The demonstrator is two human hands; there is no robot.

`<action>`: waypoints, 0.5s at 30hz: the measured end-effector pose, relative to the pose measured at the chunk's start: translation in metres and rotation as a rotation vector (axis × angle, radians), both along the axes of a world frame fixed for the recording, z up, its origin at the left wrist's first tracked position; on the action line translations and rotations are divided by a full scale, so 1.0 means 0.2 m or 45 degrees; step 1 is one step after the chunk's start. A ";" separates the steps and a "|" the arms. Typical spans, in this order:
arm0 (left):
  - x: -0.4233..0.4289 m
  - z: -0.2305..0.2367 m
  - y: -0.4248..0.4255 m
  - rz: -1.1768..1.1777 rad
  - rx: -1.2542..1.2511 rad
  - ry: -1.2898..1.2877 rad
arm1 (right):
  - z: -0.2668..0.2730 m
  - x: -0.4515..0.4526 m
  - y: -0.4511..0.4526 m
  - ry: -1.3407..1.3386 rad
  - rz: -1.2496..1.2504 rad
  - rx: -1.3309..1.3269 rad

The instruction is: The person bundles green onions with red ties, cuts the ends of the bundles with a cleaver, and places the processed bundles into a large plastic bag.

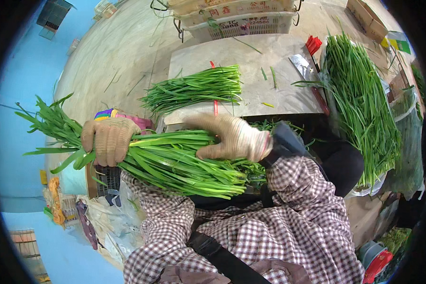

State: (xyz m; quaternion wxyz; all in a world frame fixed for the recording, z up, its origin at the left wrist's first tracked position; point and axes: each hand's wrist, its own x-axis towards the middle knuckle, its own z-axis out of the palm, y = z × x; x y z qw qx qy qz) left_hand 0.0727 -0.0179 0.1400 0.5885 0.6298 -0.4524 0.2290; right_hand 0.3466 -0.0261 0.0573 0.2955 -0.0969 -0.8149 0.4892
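My left hand point(108, 142), in a tan knit glove, is closed around a bunch of green garlic chives point(177, 159). The bunch lies across in front of my body, leaf tips to the left and paler cut ends to the right. Over the stem half hovers my gloved right hand point(227, 140), blurred, thumb and fingers spread; contact with the stalks is hard to tell. Just beyond, a second bunch of chives point(198, 87) rests on a pale board point(269, 81). Parts of a red tie point(216, 107) show at its near and far sides.
At right stands a large heap of chives point(362, 106) in plastic wrapping. A knife point(310, 78) and a bundle of red ties point(313, 45) lie beside it. Stacked plastic crates point(234, 23) stand beyond the board. Loose trimmings point(255, 170) lie below my right hand. Plastic bags point(117, 220) are at left.
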 end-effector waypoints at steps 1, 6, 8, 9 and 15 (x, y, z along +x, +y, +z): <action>0.01 0.00 -0.03 -0.002 -0.008 0.005 | -0.11 -0.01 -0.02 -0.293 0.060 -0.126; 0.01 0.02 -0.12 0.264 -0.118 -0.076 | -0.74 0.33 0.01 -1.083 -0.268 -0.170; -0.01 0.02 -0.10 0.258 -0.117 -0.068 | -0.86 0.55 0.05 -1.204 -0.289 0.045; 0.00 0.00 -0.05 0.176 -0.079 -0.056 | -0.96 0.61 0.05 -1.238 -0.330 0.287; 0.07 0.01 -0.10 0.091 -0.104 -0.049 | -0.11 0.26 0.00 -0.094 -0.480 0.250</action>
